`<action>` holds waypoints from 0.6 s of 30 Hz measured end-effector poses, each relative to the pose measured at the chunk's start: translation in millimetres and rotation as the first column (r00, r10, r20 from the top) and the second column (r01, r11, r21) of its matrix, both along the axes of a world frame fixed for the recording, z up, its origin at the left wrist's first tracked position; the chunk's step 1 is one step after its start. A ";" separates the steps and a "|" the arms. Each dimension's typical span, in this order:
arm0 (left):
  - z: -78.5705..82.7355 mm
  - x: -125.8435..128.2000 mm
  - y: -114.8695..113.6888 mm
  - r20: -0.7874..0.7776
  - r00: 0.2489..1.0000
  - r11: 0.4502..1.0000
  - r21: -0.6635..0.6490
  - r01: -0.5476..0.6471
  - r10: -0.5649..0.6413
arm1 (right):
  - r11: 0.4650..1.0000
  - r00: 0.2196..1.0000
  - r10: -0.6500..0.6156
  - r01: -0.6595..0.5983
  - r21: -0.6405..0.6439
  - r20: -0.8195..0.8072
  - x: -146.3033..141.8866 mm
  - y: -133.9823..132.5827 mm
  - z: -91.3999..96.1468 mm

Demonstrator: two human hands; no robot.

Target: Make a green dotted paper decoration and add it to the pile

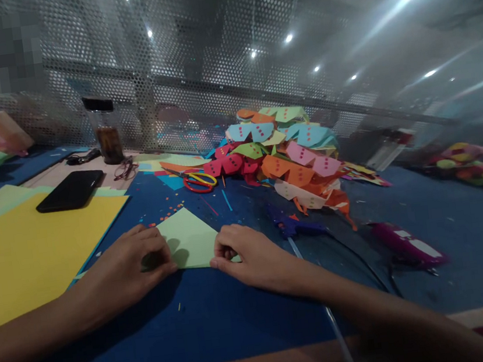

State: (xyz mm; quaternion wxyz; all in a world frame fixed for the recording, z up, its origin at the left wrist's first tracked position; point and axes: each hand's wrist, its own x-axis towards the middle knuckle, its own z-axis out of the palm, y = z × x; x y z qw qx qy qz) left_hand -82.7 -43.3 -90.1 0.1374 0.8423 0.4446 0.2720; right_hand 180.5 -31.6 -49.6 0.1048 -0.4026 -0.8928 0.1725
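A pale green sheet of paper point(193, 234) lies on the blue table top, a corner pointing away from me and a straight edge towards me. My left hand point(138, 255) pinches its left side, thumb and fingers bent together. On the right side, my right hand point(246, 254) grips the near edge between thumb and curled fingers. Both hands rest low at the table, with the paper spanning the space between them. The fingers partly hide its left and right corners.
Scissors point(200, 180) with red and yellow handles lie beyond the paper. Cut, folded coloured paper pieces point(295, 157) are heaped behind. A blue glue gun point(297, 226) and purple device point(408, 244) lie right. Yellow sheets point(33, 247), a black phone point(70, 190) and a drink bottle point(106, 133) are left.
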 end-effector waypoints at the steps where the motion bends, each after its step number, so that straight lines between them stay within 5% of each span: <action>1: -1.0 0.0 0.3 0.001 1.000 1.000 -0.001 0.010 -0.010 | 1.000 1.000 -0.002 0.002 -0.003 0.000 0.0 -0.1 0.2; 18: 1.7 3.1 -1.6 -0.015 1.000 0.999 -0.036 -0.018 0.017 | 1.000 1.000 -0.022 0.021 0.009 0.023 -1.1 0.4 -1.5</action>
